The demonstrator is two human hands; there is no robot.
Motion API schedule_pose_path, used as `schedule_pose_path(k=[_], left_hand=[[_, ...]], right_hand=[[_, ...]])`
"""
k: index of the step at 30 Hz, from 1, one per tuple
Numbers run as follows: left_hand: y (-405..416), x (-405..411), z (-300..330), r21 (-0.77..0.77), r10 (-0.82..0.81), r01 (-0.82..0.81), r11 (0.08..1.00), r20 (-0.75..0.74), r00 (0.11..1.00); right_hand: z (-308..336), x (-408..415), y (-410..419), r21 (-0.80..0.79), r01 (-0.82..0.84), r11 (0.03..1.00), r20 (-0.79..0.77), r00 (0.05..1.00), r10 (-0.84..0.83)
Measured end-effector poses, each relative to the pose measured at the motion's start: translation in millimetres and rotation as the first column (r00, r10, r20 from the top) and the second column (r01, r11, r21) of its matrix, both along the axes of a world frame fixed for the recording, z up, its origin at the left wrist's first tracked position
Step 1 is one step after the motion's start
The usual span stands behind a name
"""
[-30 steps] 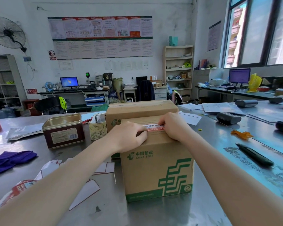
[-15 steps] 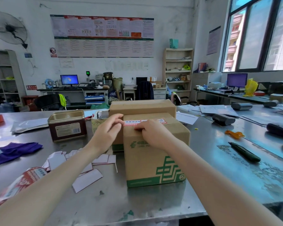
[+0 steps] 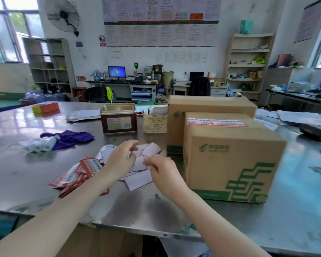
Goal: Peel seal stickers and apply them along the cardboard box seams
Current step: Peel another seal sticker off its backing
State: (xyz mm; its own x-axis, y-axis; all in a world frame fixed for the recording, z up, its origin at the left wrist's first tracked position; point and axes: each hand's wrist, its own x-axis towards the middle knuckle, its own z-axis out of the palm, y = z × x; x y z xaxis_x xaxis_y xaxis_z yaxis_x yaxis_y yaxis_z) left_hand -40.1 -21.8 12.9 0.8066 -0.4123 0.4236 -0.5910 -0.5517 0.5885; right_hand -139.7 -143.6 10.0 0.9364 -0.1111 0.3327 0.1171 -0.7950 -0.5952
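Left hand [image 3: 121,160]: I log it over the scattered white backing papers [image 3: 139,179], fingers curled, thumb and forefinger pinching a white paper piece [image 3: 137,148]. Right hand [image 3: 162,168]: just beside the left, fingers bent, fingertips nipping the edge of a white slip; whether this is the same piece I cannot tell.

Seal stickers, unused [image 3: 82,172]: red-and-white stack, near the desk's front edge, left of both hands, partly under the left forearm.

Cardboard box [image 3: 230,158]: brown with green markings, upright, toward the desk's right side, just right of the right hand. One red-and-white seal sticker [image 3: 216,122] lies along its top seam.

Larger cardboard box [image 3: 209,106]: directly behind the first, touching it.

Tin [image 3: 118,118]: open, toward the desk's middle.

Purple cloth [image 3: 70,138]: left part of the desk [image 3: 17,173], well apart from the hands.
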Motion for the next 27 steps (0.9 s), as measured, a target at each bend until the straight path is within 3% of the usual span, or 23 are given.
schedule_pose_path(k=[7, 12, 16, 27], left_hand=[[62.6, 31.6, -11.6, 0.319, 0.237, -0.258, 0.912, 0.102, 0.966], [101.4, 44.1, -8.8, 0.512, 0.383, -0.345, 0.787, 0.034, 0.923], [116.4, 47.1, -13.0, 0.485, 0.390, -0.314, 0.816, -0.062, 0.919], [111.8, 45.7, -13.0, 0.407, 0.374, -0.364, 0.838, 0.058, 0.926]], right_hand=[[-22.2, 39.4, 30.1, 0.003, -0.110, 0.994, -0.107, 0.988, 0.110], [-25.2, 60.2, 64.8, 0.036, -0.230, 0.972, -0.099, 0.967, 0.233], [-27.9, 73.5, 85.9, 0.012, -0.252, 0.968, -0.125, 0.960, 0.251], [-38.7, 82.4, 80.0, 0.058, -0.225, 0.973, -0.162, 0.959, 0.231]])
